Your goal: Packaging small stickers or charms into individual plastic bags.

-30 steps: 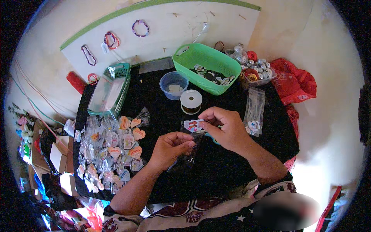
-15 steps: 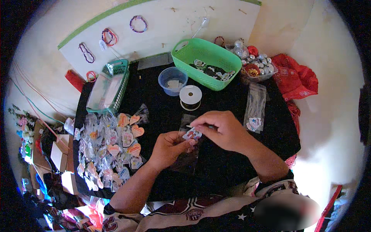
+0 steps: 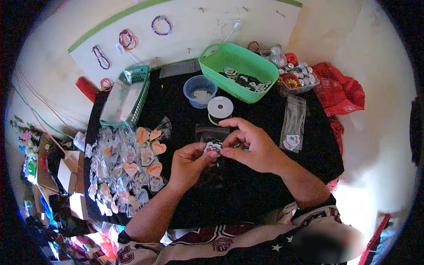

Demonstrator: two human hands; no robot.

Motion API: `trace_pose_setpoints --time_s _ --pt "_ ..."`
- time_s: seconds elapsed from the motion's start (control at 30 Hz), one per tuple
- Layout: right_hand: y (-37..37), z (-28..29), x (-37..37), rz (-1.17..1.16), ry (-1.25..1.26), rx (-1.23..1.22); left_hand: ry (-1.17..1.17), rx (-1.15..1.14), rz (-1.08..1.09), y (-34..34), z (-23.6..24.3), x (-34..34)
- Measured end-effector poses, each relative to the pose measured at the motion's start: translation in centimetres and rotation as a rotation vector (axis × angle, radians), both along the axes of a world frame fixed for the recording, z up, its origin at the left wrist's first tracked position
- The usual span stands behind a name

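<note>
Between my hands is a small flat cut-out charm [image 3: 213, 147], white-edged with a coloured print. My left hand [image 3: 187, 164] pinches its left side between thumb and fingers. At its right edge, the thumb and a fingertip of my right hand [image 3: 256, 148] close on it, while the index finger stretches out above. A bit of teal shows among the right fingers; I cannot make out what it is. Beneath the charm, a clear plastic bag [image 3: 207, 130] lies on the black cloth. Just beyond it stands a white-topped spool [image 3: 220, 106].
Many bagged charms [image 3: 128, 165] cover the left side. Behind stand a dark green basket [image 3: 140, 95], a blue tub [image 3: 193, 98] and a light green basket [image 3: 238, 90] of charms. At right are clear bags [image 3: 293, 117], a box of baubles [image 3: 304, 86] and a red bag [image 3: 338, 88].
Both hands have lowered the charm slightly and turned it. My right index finger has lifted away, and the clear bag beneath is more visible.
</note>
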State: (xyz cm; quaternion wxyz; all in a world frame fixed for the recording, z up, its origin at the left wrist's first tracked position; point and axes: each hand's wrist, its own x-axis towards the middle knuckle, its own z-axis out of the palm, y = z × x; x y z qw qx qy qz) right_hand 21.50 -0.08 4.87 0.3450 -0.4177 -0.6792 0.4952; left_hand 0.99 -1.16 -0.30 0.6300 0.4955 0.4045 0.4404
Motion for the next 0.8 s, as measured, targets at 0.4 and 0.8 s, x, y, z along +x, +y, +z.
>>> trace_pose_setpoints --time_s 0.4,0.8 --pt "-1.2 2.1 -0.2 -0.215 -0.192 0.771 -0.286 0.145 -0.014 0.3 -0.4 -0.9" --pt "-1.0 1.6 0.0 -0.292 -0.022 0.602 -0.123 0.265 -0.043 0.6 0.4 -0.7"
